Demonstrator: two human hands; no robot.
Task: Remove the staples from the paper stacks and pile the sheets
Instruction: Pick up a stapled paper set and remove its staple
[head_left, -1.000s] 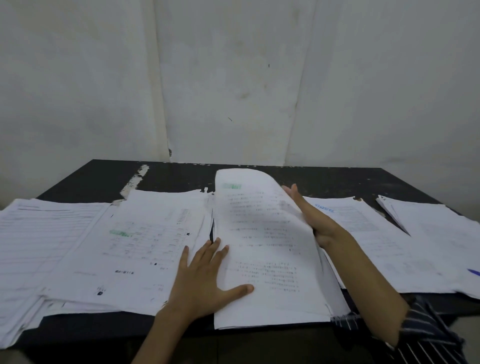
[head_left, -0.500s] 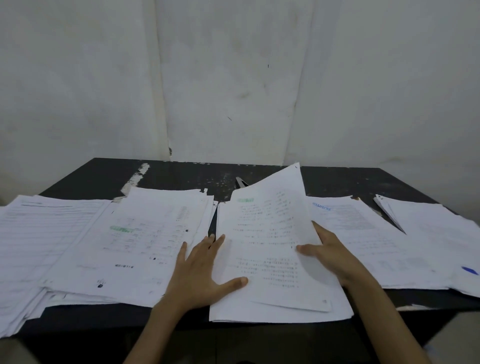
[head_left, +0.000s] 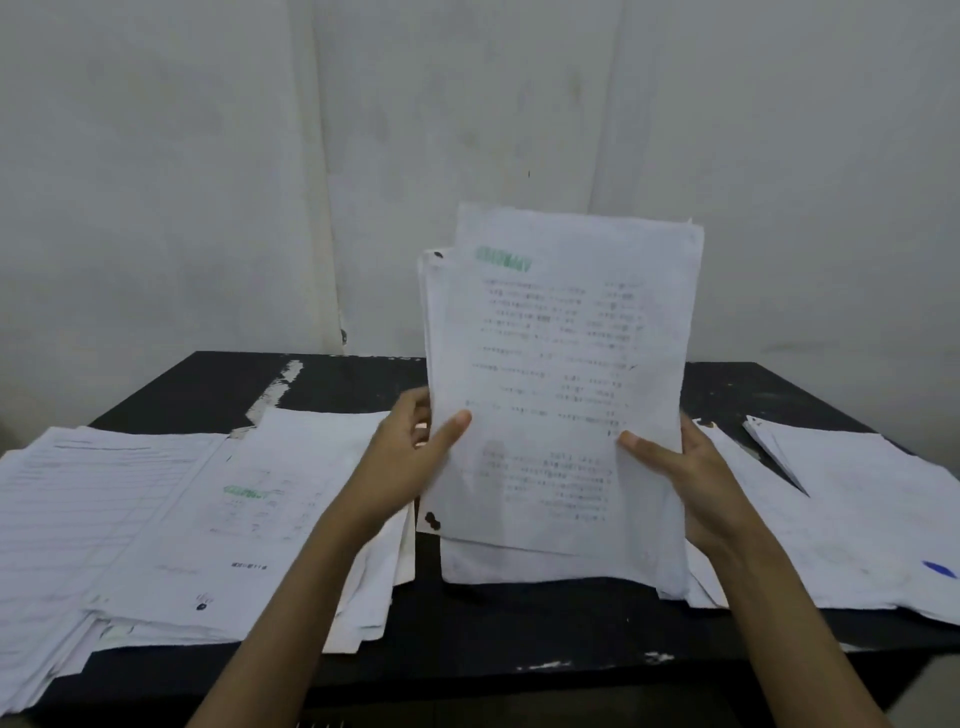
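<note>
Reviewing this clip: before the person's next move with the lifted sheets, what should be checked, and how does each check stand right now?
1. Two-handed grip: left hand and right hand each grip a side edge of the held stack, thumbs in front: ok.
2. Sheet edges flush: sheets stick out at the upper left and along the bottom: not ok.
3. Staple gone from this stack: too blurred: cannot tell.
4. Lower edge resting on the table: stack is upright, but contact is unclear: cannot tell.
5. Landing place: the green-marked pile lies flat to the left: ok.
</note>
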